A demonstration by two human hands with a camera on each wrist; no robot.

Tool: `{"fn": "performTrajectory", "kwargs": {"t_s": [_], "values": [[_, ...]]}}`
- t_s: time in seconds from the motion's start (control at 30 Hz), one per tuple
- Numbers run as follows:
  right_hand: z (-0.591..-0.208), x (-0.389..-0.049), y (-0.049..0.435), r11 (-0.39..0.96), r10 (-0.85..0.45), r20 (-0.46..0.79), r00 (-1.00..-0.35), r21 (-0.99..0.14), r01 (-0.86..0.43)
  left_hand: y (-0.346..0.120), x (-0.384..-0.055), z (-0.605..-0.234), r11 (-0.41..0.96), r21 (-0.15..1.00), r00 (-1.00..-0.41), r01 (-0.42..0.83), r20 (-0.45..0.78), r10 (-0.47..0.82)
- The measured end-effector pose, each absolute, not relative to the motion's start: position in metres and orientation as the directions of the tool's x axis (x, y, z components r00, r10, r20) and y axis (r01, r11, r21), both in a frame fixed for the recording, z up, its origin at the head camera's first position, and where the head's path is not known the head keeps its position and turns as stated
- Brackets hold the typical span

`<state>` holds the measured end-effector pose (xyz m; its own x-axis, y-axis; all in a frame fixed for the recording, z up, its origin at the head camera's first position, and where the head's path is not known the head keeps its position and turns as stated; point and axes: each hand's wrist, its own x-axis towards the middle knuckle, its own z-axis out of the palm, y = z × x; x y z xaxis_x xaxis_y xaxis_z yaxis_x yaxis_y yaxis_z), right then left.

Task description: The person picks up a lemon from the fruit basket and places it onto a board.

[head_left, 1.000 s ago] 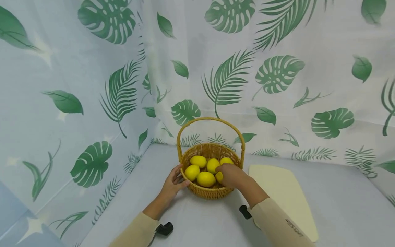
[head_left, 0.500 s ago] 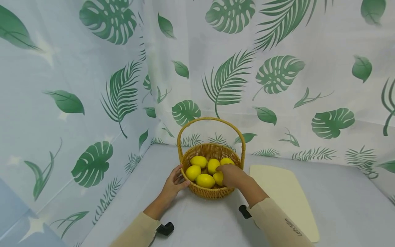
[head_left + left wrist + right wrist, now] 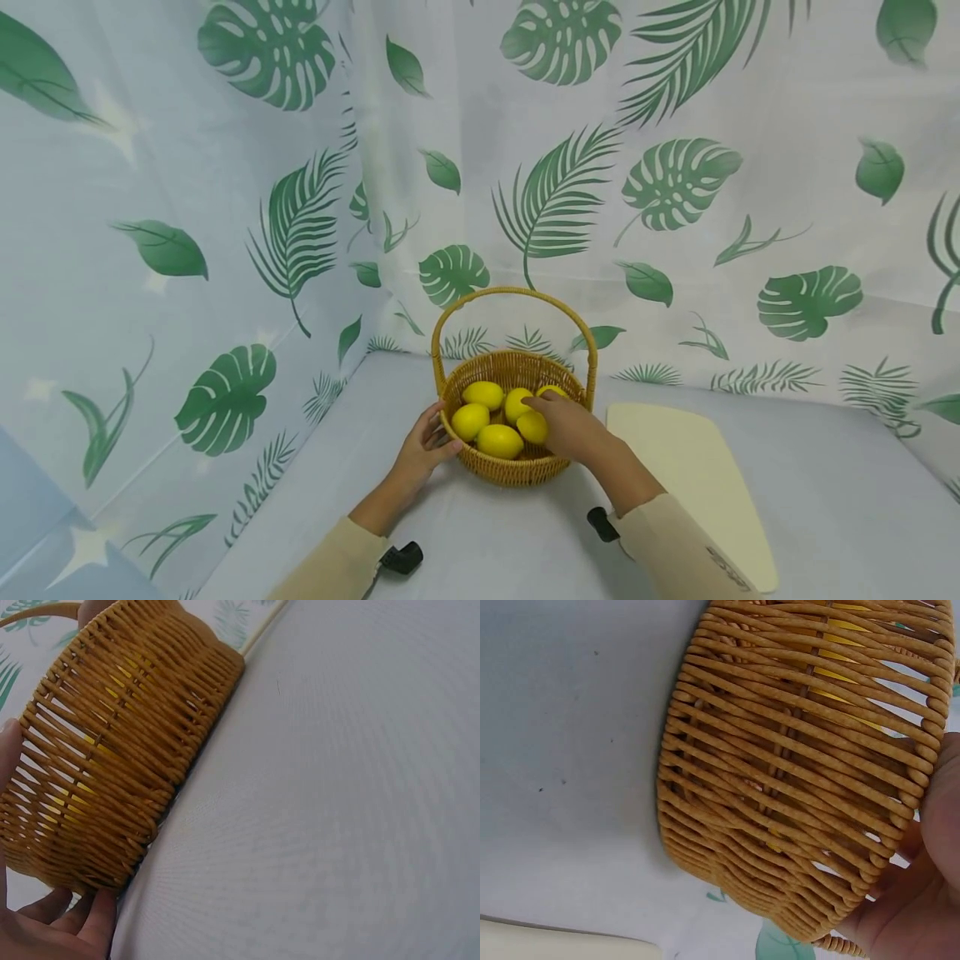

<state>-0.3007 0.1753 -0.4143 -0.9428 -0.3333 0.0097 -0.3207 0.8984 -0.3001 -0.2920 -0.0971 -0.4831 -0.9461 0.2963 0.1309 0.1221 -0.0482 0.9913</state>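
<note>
A woven wicker basket [image 3: 510, 473] with a tall arched handle holds several yellow lemons. My left hand [image 3: 422, 450] holds the basket's left side. In the left wrist view its thumb lies by the rim and its fingers [image 3: 71, 919] are against the lower wall. Reaching over the right rim, my right hand [image 3: 572, 429] grips the front-right lemon [image 3: 531, 427] inside the basket. Another lemon [image 3: 551, 390] is partly covered by that hand. In the right wrist view the right hand [image 3: 922, 892] shows beyond the wicker wall, its fingertips hidden.
A cream-coloured board [image 3: 690, 467] lies on the white table [image 3: 487, 542], right of the basket and partly under the right forearm. Behind and to the left hangs a white curtain [image 3: 465, 100] with green leaf prints. Each wrist carries a small black camera.
The front-right lemon has shifted slightly upward with my right hand and more of it shows. My left hand and the basket stay in place.
</note>
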Motion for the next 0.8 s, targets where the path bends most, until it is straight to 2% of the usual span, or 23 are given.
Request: {"fn": "performTrajectory", "kwargs": {"t_s": [0.4, 0.8], "values": [[-0.419, -0.29, 0.188, 0.835, -0.391, 0.223, -0.893, -0.321, -0.446, -0.095, -0.292, -0.483, -0.05, 0.992, -0.947, 0.12, 0.129, 0.294], [-0.405, -0.272, 0.198, 0.82, -0.38, 0.323, -0.866, -0.315, -0.478, -0.099, -0.295, -0.487, -0.05, 0.992, -0.944, 0.116, 0.126, 0.304]]}}
